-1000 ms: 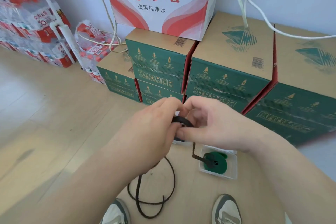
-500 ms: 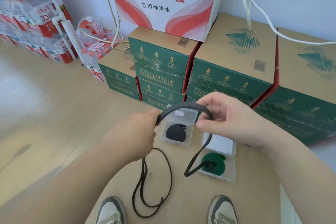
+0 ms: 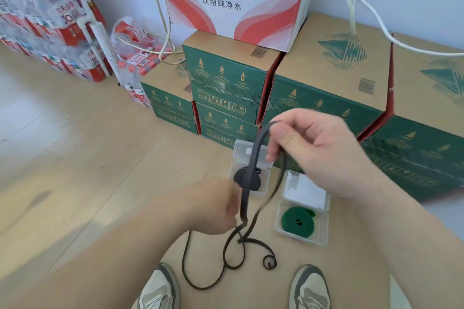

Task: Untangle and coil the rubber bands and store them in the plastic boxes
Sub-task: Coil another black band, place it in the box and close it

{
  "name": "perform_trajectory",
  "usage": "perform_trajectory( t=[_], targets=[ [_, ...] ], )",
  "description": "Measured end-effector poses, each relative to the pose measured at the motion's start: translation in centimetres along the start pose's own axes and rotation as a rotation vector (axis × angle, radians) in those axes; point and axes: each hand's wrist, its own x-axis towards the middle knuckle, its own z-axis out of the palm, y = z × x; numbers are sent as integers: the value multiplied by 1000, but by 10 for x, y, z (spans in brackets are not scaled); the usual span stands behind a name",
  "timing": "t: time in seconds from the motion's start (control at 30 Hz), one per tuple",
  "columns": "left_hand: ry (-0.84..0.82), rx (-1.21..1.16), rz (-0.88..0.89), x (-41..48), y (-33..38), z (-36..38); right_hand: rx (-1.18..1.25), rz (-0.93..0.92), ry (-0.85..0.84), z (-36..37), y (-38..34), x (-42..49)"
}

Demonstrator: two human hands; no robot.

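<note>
1. Fingers (image 3: 283,134) of the right hand (image 3: 321,155) pinch the black band (image 3: 253,155) at its top bend. The left hand (image 3: 213,206) grips the same band lower down; it is blurred, so the exact finger lay is unclear.
2. Change: a second ago both hands were bunched together on the band, then spread level. Now the right is up at 1 o'clock and the left down at 7 o'clock, with the band drawn near-upright between them.
3. The loose tail, which dipped onto the green coil (image 3: 297,221), now lies on the floor (image 3: 75,158) at 6 o'clock between the shoes (image 3: 160,288). Its end is curled, with one crossing left.
4. Black coil (image 3: 238,178) sits in the far box (image 3: 262,193) at 12 o'clock; the green coil's near box (image 3: 324,232) is at 4 o'clock. Both are open.
5. Judgement: untangling is nearly done, coiling not yet begun, and this band is not yet stored.
</note>
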Motion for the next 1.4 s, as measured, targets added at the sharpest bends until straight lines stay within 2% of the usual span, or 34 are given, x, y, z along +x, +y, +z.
perform_trajectory(
  t=[0.03, 0.1, 0.17, 0.23, 0.3, 0.47, 0.57, 0.73, 0.77, 0.9, 1.0, 1.07, 1.17, 1.27, 1.4],
  targets=[
    [-59, 11, -14, 2, -6, 4, 35, 10, 45, -4, 2, 1],
    [-1, -124, -13, 5, -14, 4, 79, 51, 64, -11, 6, 2],
    [139, -233, -6, 5, -11, 1, 54, 67, 17, -12, 10, 1],
    [315, -240, -39, 6, -6, 1, -10, 48, -53, -9, 12, -1],
    [406, -248, -57, 7, -3, 0, -4, 26, -93, -7, 12, -1],
    [304, -173, 79, 6, 3, 2, 16, -25, -157, -6, 8, -3],
    [227, -40, 8, 8, 4, 5, -12, -58, -165, -6, 7, -4],
    [117, 96, -75, 5, 1, 2, 76, -44, -66, -18, 5, -4],
    [130, 111, -84, 4, 1, 1, 48, -2, -110, -22, 5, -4],
    [280, 158, -92, -4, 9, -6, -152, 217, -463, -22, 10, -7],
    [422, 148, 15, -15, 23, -11, -184, 257, -566, -9, 10, -6],
    [466, 127, 101, -22, 31, -14, -156, 250, -523, -3, 9, -4],
    [545, 35, 202, -25, 34, -18, -245, 170, -369, -3, 8, -3],
    [610, -97, 200, -18, 29, -18, -244, 65, -274, -1, 7, -4],
    [476, -148, 134, -5, 17, -13, -21, -76, -228, 3, 0, -8]
  ],
)
